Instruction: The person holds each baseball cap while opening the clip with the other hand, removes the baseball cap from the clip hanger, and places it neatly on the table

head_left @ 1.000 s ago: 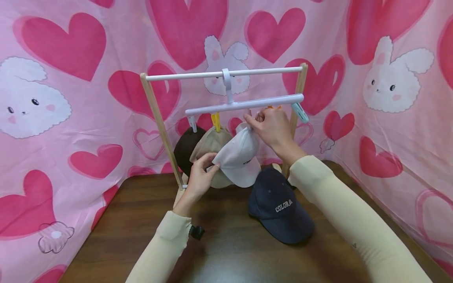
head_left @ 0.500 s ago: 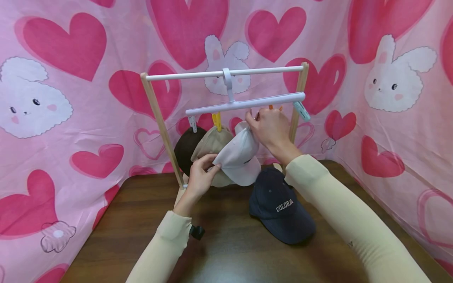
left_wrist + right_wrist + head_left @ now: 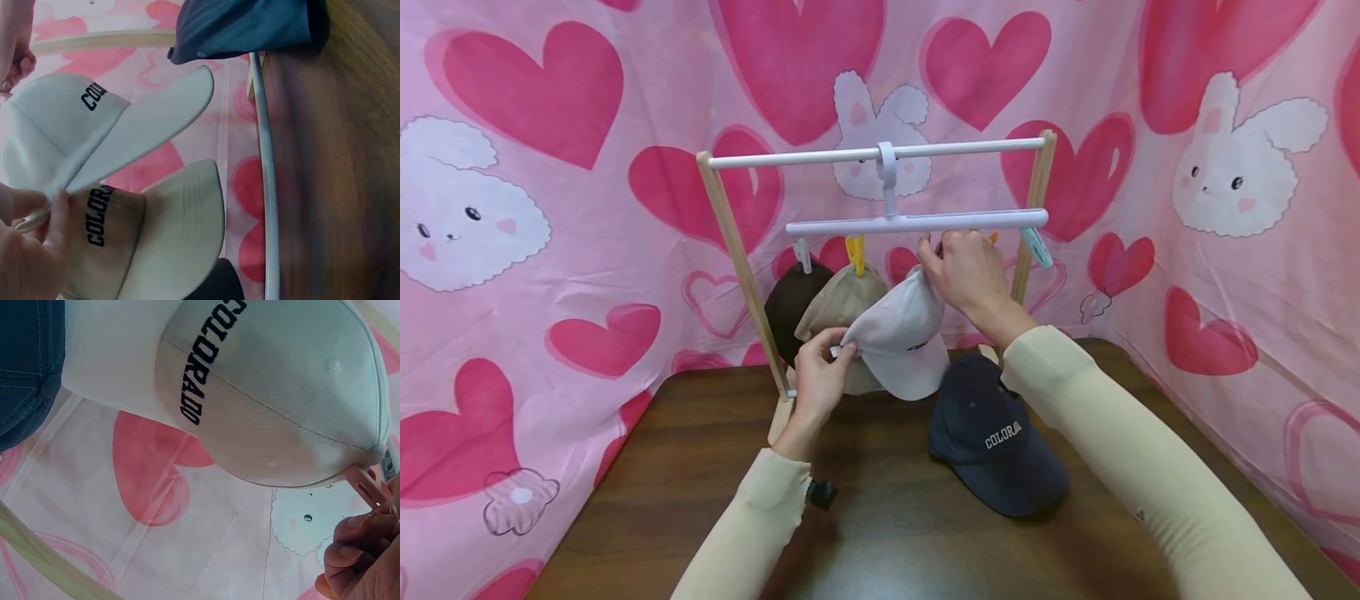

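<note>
A white cap (image 3: 898,325) lettered COLORADO hangs under the white clip hanger (image 3: 917,222). My left hand (image 3: 822,371) pinches the cap's rim between thumb and fingers. At the cap's crown, my right hand (image 3: 970,271) pinches a pinkish clothes peg (image 3: 364,485), which touches the cap's top button in the right wrist view; its bite is partly hidden. Left of the white cap, a beige cap (image 3: 831,304) hangs from a yellow peg (image 3: 856,255). A dark brown cap (image 3: 786,308) hangs from a grey peg (image 3: 802,255).
The hanger hooks over the white rail (image 3: 805,158) of a wooden-sided rack (image 3: 730,242). A teal peg (image 3: 1036,247) hangs at the right end, with an orange peg (image 3: 993,237) behind my hand. A navy cap (image 3: 977,425) lies on the brown table (image 3: 880,533).
The hanger's right end has dropped and its left end has risen, so it now hangs nearly level. The white cap and my left hand have shifted slightly left. The navy cap has stayed put.
</note>
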Motion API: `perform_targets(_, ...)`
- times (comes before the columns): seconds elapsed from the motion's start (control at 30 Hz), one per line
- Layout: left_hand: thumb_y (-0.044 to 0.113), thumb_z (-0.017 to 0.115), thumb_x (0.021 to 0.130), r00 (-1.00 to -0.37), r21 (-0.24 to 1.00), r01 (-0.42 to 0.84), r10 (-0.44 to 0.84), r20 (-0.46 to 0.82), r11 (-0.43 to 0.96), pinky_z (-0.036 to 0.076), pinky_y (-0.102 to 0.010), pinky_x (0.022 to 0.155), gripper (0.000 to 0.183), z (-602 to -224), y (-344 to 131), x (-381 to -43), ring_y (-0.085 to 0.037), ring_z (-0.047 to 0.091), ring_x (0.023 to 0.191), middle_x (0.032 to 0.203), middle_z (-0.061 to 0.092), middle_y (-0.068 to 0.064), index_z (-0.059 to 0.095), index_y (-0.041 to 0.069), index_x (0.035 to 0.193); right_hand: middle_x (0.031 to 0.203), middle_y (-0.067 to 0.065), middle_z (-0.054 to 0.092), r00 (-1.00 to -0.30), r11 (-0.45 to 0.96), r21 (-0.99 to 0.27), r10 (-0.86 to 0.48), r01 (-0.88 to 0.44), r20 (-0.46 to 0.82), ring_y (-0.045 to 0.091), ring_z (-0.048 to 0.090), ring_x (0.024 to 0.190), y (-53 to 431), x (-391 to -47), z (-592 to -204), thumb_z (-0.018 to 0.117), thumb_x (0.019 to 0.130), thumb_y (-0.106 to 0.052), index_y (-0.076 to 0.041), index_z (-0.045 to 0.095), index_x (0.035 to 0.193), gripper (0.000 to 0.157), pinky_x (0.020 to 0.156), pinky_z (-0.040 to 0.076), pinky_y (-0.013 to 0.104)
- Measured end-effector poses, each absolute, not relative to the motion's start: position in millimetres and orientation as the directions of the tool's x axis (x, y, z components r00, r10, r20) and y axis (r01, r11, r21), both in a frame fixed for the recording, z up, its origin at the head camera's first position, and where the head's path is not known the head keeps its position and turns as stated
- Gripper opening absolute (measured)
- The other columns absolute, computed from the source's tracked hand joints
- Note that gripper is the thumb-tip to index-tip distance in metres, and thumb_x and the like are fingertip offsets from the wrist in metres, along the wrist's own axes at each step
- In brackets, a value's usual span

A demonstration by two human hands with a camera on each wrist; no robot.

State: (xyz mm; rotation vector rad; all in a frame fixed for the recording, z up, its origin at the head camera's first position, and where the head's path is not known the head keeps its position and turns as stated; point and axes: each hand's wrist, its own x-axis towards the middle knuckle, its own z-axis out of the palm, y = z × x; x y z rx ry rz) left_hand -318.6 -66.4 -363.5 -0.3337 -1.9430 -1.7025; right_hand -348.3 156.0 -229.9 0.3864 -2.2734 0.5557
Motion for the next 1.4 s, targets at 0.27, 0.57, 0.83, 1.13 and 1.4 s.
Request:
perform_targets(0.27, 0.002, 0.075, 0.091, -0.802, 0.78, 0.494, -0.145, 0.579, 0.383, 0.038, -0.022, 0.051, 0.009, -376, -66, -322, -0.009, 0.05, 0.054, 0.07, 0.069, -0.006, 0.079, 0.009, 0.096, 0.056, 0.007, 0.047, -0.67, 0.845, -0.274, -0.128, -0.46, 0.731, 0.023, 0.045, 0.048, 157, -349, -229, 0.049, 0.104, -0.033, -0.01, 0.056, 0.066, 0.045, 0.044, 0.037, 0.034)
perform_targets(0.57, 0.002, 0.074, 0.091, -0.819, 0.796, 0.444, -0.174, 0.547, 0.412, 0.04, -0.026, 0.058, 0.007, -395, -57, -329, -0.016, 0.053, 0.063, 0.08, 0.074, -0.006, 0.077, 0.007, 0.094, 0.059, 0.008, 0.052, -0.72, 0.843, -0.322, -0.106, -0.432, 0.686, 0.024, 0.049, 0.053, 159, -347, -227, 0.05, 0.103, -0.035, -0.009, 0.061, 0.071, 0.042, 0.047, 0.04, 0.034)
perform_targets(0.83, 0.0, 0.068, 0.093, -0.864, 0.832, 0.394, -0.151, 0.48, 0.389, 0.051, -0.035, 0.076, 0.011, -409, -44, -335, -0.027, 0.068, 0.085, 0.088, 0.075, -0.011, 0.075, 0.001, 0.102, 0.064, 0.008, 0.057, -0.776, 0.848, -0.357, -0.096, -0.392, 0.623, 0.024, 0.054, 0.057, 161, -344, -222, 0.053, 0.102, -0.038, -0.009, 0.064, 0.082, 0.037, 0.052, 0.045, 0.035)
perform_targets(1.13, 0.002, 0.061, 0.099, -0.923, 0.867, 0.338, -0.05, 0.381, 0.365, 0.056, -0.031, 0.073, 0.016, -422, -31, -332, -0.025, 0.072, 0.082, 0.095, 0.072, -0.013, 0.07, -0.003, 0.112, 0.062, 0.007, 0.057, -0.786, 0.839, -0.372, -0.102, -0.397, 0.61, 0.024, 0.054, 0.055, 161, -340, -221, 0.055, 0.102, -0.038, -0.01, 0.065, 0.081, 0.037, 0.05, 0.045, 0.034)
perform_targets(1.4, 0.011, 0.056, 0.104, -0.954, 0.845, 0.294, 0.077, 0.291, 0.446, 0.054, -0.039, 0.079, 0.022, -426, -30, -331, -0.025, 0.067, 0.09, 0.099, 0.072, -0.015, 0.07, -0.001, 0.115, 0.058, 0.007, 0.055, -0.792, 0.852, -0.355, -0.107, -0.385, 0.601, 0.024, 0.053, 0.052, 162, -338, -220, 0.053, 0.102, -0.04, -0.009, 0.065, 0.073, 0.044, 0.048, 0.042, 0.034)
